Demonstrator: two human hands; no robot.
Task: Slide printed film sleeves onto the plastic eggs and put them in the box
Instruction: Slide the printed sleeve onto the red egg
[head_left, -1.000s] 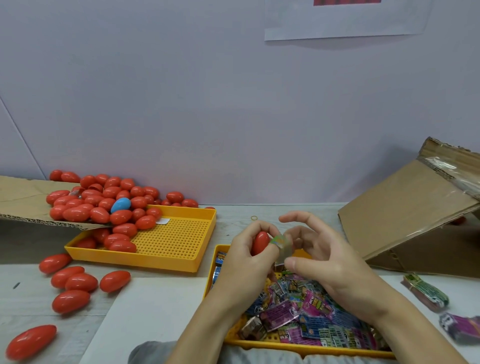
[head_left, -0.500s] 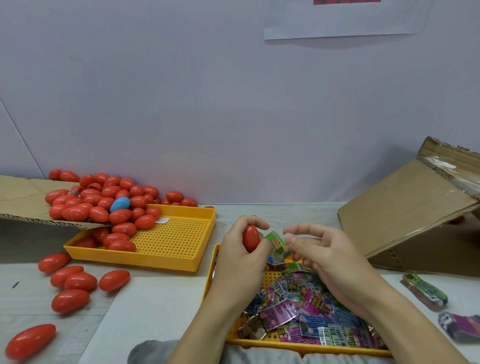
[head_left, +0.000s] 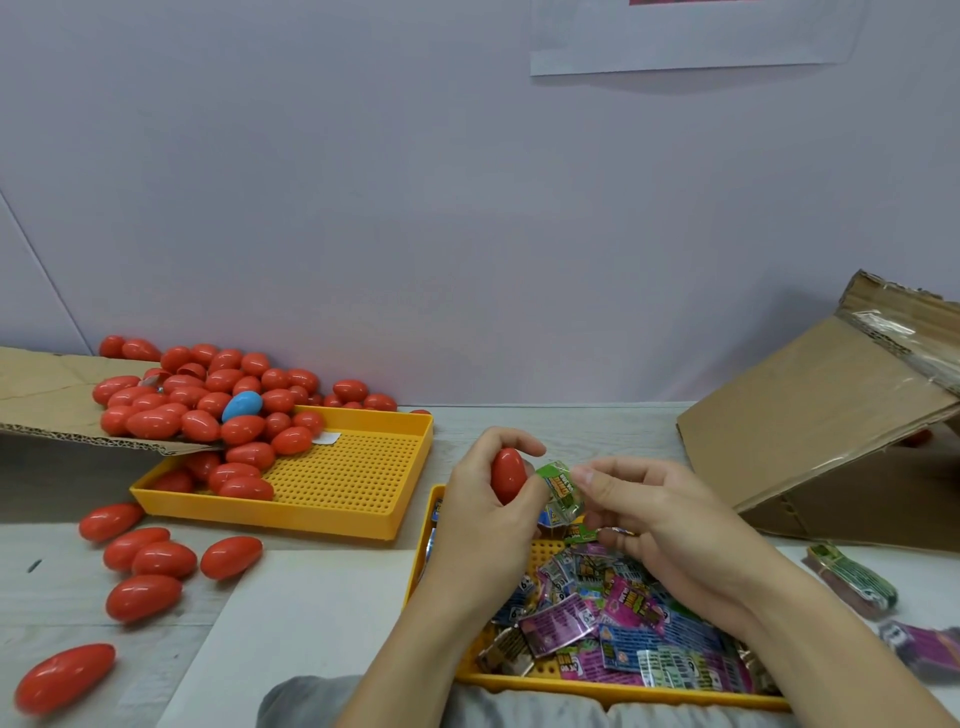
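1. Nearest the camera, a yellow tray (head_left: 519, 680) at the tabletop (head_left: 62, 587) edge holds a heap of printed sleeves (head_left: 613, 623).
2. Above that tray, the left hand (head_left: 483, 514) has its grip closed round a red egg (head_left: 507, 475), held upright.
3. The right hand (head_left: 670, 525) pinches a green sleeve (head_left: 561, 491) just beside the egg; whether sleeve and egg touch cannot be told.
4. Loose eggs (head_left: 150, 561) lie on the tabletop at left.
5. A second tray (head_left: 353, 483) sits further back, partly filled with eggs spilling from a cardboard flap (head_left: 47, 395); one blue egg (head_left: 242, 405) lies among them.
6. The box (head_left: 815, 431) stands tilted at far right, with two sleeve bundles (head_left: 857, 579) near it.
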